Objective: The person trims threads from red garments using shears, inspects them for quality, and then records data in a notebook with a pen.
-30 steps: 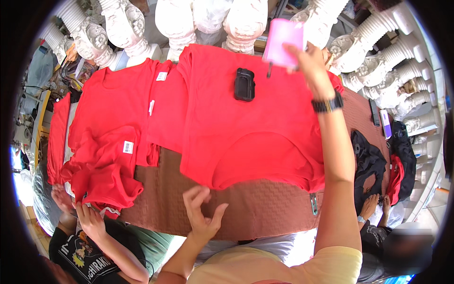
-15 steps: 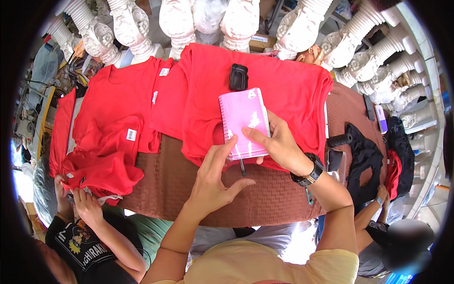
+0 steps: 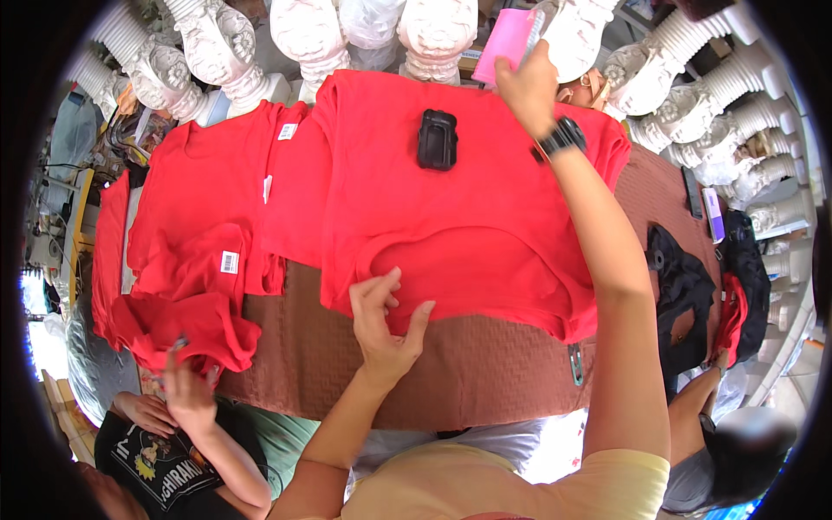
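Observation:
At the far side of the table, my right hand (image 3: pixel 529 91) grips a pink spiral notebook (image 3: pixel 503 45), holding it up beyond the shirts' far edge. A dark watch sits on that wrist. My left hand (image 3: pixel 387 328) hovers with fingers apart and holds nothing, over the near edge of a red shirt (image 3: pixel 494 195) beside its neckline. The shirt lies spread out in front of me. A small black plastic case (image 3: pixel 438 140) rests on its upper part.
More red shirts (image 3: pixel 208 173) lie to the left, where a co-worker's hand (image 3: pixel 189 394) is at a bunched one. A co-worker at right touches black garments (image 3: pixel 680 286). A green tool (image 3: pixel 576 364) lies on the brown tablecloth (image 3: pixel 295 364). White balusters (image 3: pixel 308 39) line the far side.
My right hand has carried the pink notebook from above the shirt to the far side. My left hand has stayed near the shirt's near edge. The left co-worker's hands have shifted.

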Demonstrator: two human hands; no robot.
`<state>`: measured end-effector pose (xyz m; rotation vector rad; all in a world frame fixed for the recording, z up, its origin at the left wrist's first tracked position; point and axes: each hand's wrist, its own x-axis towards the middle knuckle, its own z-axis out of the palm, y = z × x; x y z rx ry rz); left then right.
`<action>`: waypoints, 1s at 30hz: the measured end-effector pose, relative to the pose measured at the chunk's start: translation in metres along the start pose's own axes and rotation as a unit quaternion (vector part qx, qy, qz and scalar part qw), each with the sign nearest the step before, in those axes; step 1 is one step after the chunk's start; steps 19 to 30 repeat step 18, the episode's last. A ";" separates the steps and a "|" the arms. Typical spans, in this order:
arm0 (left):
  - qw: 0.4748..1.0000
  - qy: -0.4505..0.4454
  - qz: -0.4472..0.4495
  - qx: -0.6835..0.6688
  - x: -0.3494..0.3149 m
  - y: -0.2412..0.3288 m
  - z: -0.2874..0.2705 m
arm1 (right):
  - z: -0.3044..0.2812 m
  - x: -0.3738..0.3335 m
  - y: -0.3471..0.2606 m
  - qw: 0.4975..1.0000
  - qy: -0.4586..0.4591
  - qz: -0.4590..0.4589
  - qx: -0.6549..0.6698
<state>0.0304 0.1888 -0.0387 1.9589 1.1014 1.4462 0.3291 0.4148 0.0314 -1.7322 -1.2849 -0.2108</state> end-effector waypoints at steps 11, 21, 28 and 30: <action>1.000 -0.014 -0.016 0.012 -0.006 -0.019 0.004 | 0.152 0.042 0.102 0.901 -0.307 0.155 -0.263; 0.999 -0.039 -0.002 0.035 -0.011 -0.024 0.002 | 0.164 0.053 0.133 0.828 -0.450 0.104 -0.318; 0.999 -0.039 -0.002 0.035 -0.011 -0.024 0.002 | 0.164 0.053 0.133 0.828 -0.450 0.104 -0.318; 0.999 -0.039 -0.002 0.035 -0.011 -0.024 0.002 | 0.164 0.053 0.133 0.828 -0.450 0.104 -0.318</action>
